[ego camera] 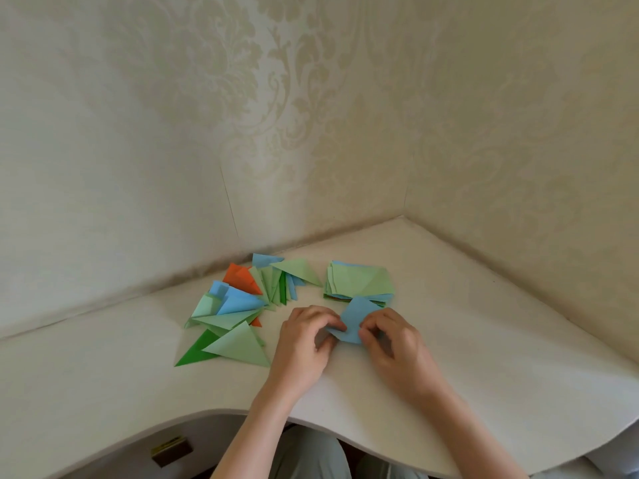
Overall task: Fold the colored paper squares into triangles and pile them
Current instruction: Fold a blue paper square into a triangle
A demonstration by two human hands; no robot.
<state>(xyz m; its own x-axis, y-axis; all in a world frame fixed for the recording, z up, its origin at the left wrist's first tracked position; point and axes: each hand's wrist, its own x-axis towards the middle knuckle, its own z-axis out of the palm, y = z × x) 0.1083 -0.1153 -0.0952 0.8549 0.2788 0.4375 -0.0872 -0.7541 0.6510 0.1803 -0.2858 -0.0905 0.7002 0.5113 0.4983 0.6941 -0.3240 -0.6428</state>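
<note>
Between both hands' fingers, pinched, sits the blue paper square.

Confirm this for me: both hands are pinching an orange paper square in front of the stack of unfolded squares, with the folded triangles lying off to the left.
Not quite. The head view shows the paper square is blue, not orange. The left hand and right hand both pinch it in front of the stack of unfolded squares, with the folded triangles to the left.
</note>
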